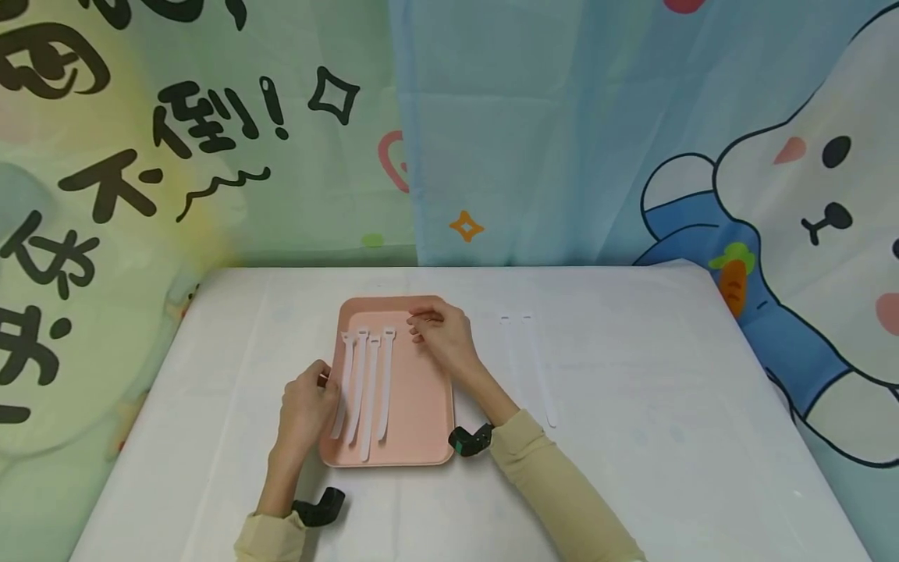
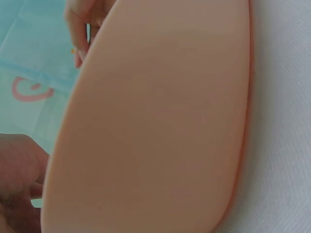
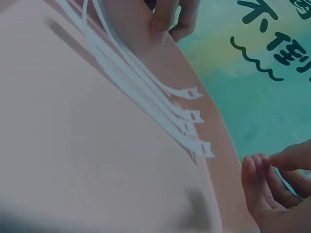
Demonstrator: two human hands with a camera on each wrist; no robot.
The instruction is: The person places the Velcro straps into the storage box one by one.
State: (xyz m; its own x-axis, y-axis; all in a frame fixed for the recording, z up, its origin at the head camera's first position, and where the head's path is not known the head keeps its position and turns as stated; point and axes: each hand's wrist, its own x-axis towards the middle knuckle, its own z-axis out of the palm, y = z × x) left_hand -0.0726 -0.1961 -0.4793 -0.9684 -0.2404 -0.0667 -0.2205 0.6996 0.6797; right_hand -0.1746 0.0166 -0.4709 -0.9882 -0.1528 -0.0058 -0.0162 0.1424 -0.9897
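Observation:
A pink rectangular tray [image 1: 421,390] lies on the white table. In its left half lie several white cable-tie straps [image 1: 372,382] side by side, slotted heads toward the far end. My left hand [image 1: 307,402] grips the tray's left rim; in the right wrist view its fingertips [image 3: 160,35] show at that edge. Over the tray's far right corner is my right hand [image 1: 444,337], fingers loosely bent and nothing visible between them. In the right wrist view the right hand [image 3: 279,189] is beside the rim, thumb close to the fingertips. The left wrist view mostly shows the tray's outer wall [image 2: 155,116].
Two more white straps [image 1: 541,375] lie on the table [image 1: 667,453] to the right of the tray, near the right forearm. Behind the table hangs a printed cloth [image 1: 506,156] with cartoon figures and lettering.

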